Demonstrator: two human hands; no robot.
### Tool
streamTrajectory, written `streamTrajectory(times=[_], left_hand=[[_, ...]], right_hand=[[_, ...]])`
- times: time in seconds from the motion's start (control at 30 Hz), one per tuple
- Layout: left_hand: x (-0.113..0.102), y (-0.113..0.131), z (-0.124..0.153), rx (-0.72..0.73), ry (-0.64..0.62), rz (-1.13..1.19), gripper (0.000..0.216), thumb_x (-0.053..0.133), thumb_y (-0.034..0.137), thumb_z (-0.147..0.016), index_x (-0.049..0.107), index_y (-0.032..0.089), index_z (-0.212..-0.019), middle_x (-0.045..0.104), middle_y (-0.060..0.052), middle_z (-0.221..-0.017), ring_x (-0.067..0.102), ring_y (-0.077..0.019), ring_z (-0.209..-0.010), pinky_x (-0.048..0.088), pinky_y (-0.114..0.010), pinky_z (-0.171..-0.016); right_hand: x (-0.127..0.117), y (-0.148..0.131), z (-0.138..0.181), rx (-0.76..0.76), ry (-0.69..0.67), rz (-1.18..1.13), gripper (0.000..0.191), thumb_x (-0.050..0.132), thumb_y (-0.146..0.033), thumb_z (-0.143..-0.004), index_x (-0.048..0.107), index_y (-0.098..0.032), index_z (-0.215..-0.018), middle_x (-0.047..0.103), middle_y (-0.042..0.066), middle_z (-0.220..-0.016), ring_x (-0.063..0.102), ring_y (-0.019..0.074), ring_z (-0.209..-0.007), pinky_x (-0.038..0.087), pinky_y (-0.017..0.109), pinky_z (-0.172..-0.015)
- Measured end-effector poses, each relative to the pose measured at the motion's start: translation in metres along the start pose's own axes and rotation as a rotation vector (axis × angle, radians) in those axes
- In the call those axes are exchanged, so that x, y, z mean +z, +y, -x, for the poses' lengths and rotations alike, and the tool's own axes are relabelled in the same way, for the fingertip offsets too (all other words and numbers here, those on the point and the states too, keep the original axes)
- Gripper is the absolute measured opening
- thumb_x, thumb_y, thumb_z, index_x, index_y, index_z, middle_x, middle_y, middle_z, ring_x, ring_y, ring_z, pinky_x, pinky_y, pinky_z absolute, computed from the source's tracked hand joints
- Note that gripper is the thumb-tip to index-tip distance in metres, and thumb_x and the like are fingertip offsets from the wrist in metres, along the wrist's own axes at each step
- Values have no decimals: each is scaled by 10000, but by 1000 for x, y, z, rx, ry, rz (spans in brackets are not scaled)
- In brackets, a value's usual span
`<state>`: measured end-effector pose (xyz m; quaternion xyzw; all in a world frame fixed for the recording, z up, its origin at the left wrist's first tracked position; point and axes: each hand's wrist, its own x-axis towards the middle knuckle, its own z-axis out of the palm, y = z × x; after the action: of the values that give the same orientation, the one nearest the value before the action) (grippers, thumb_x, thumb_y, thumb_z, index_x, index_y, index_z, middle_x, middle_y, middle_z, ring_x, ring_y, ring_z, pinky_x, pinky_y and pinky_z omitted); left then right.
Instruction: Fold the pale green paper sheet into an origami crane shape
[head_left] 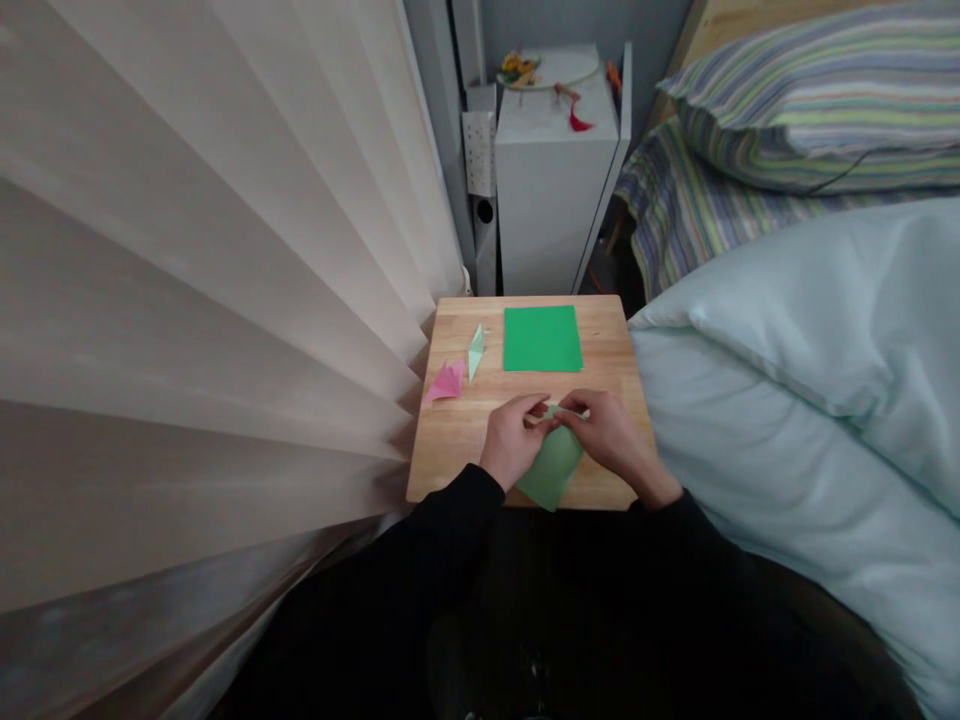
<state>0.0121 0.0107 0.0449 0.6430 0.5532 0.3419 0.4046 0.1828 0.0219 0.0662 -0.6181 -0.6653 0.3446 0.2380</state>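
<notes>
Over there on the table [457, 450], a paper stack [543, 338] lies by the far edge, a folded paper [447, 382] by the left, a second folded paper [476, 352] between them, a sheet [553, 468] at the near edge. Curtain [262, 250] left, bed [765, 400] right, cabinet [553, 210] beyond.

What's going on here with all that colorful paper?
Someone is handling a pale green sheet of paper: their left grip and right grip both hold its far end, over a small wooden table. A bright green square lies beyond, and a folded pink piece and a folded mint piece sit to its left.
</notes>
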Motion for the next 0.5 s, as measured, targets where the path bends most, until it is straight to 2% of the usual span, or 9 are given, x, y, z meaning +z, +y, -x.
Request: streamTrajectory(times=[0.03,0.17,0.27,0.37,0.5], left_hand=[[-3,7,-2,-19,-9,105,284,740,125,-869,739,183,-1147,779,-58,-963,725,-162,-804,600,-297,-738],[-18,32,-3,-21,24,354,116,793,184,-817,752,169,-925,779,-38,-849,740,-159,-776,604,-288,-748],[-28,43,0,-22,10,447,153,828,281,-791,750,168,-860,779,-32,-834,732,-153,-746,603,-286,-727],[-35,48,3,-15,7,505,185,838,323,-777,757,169,-840,783,-30,-828,729,-150,-734,606,-285,-723],[-40,51,3,26,67,474,165,820,332,-791,785,174,-826,795,-41,-821,737,-168,-750,614,-298,-726]], right_hand=[[-6,-6,1,-21,19,-75,126,649,-198,-865,746,-179,-788,765,46,-796,664,180,-752,459,300,-718],[-26,-28,7,-64,11,-321,173,687,-333,-853,745,-184,-786,736,21,-752,624,167,-720,459,301,-701],[-34,-39,12,-60,22,-471,219,740,-404,-822,737,-192,-766,735,18,-759,626,166,-735,471,301,-708],[-37,-47,17,-80,22,-527,204,752,-397,-826,742,-203,-764,741,14,-768,637,166,-743,484,307,-729],[-38,-55,21,-120,57,-476,188,744,-378,-855,748,-210,-772,743,17,-770,648,181,-754,482,327,-738]])
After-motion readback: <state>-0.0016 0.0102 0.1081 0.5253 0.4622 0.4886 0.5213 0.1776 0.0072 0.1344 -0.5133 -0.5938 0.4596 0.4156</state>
